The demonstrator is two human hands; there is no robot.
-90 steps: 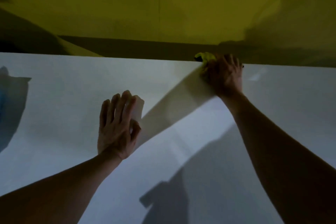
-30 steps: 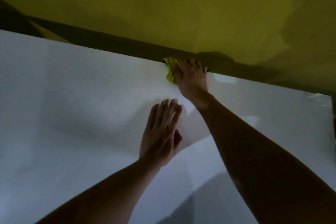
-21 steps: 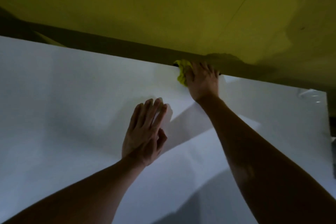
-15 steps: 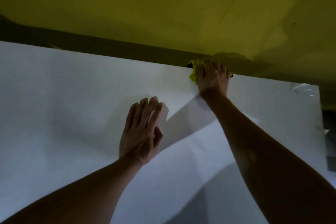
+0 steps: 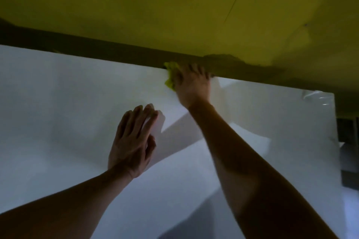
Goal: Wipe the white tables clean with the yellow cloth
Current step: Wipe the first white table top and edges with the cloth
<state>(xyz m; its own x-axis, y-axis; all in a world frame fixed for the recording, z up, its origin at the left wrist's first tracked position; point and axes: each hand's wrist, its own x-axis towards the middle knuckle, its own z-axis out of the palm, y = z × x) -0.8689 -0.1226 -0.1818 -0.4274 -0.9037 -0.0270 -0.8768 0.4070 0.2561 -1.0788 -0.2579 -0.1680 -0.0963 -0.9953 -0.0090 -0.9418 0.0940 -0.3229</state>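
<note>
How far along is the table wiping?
In hand: the right hand presses the cloth along the far edge of the table, while the left hand rests flat mid-table. Done: unclear; the dim surface shows no visible dirt or streaks. Left: cannot tell; any other tables are out of view.

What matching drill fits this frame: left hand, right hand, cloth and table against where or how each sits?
Things:
1. left hand
2. right hand
3. cloth
4. table

States:
A. yellow, bunched at the far edge
B. flat on the tabletop, holding nothing
C. white, beneath both arms
D. stretched to the far edge, on the cloth

Pairs: 1-B, 2-D, 3-A, 4-C
</note>
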